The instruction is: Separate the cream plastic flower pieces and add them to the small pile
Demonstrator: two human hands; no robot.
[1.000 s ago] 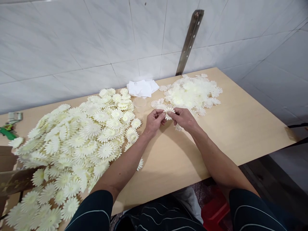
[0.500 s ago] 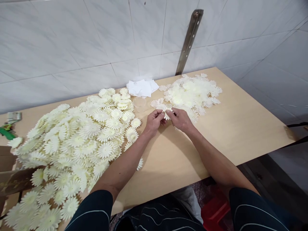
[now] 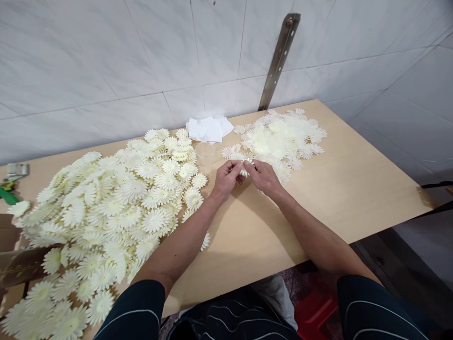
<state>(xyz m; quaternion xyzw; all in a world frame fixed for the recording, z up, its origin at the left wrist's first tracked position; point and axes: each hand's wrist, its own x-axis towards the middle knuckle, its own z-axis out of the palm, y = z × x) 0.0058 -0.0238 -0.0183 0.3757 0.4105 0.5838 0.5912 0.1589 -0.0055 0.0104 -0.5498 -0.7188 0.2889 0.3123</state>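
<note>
Between my two hands is a small pale artificial flower (image 3: 247,171), held above the table. My left hand (image 3: 227,178) pinches its left side with thumb and fingers. From the other side my right hand (image 3: 263,175) is closed on the same flower, its thumb on the upper petals. The fingers cover much of the flower. Left of my arms lies a big heap of cream daisy-shaped flowers (image 3: 134,189). Just beyond my right hand spreads a smaller pile of thinner, whiter petal pieces (image 3: 283,134).
White paper sheets (image 3: 208,129) and a clear round lid-like disc (image 3: 205,151) lie near the tiled wall. A green-handled tool (image 3: 9,196) sits at the far left. A metal bracket (image 3: 279,61) stands against the wall. Below the table (image 3: 354,189) is a red plastic object (image 3: 314,307).
My right hand has shifted very slightly on the flower. Both hands stay in nearly the same place, and the piles look unchanged.
</note>
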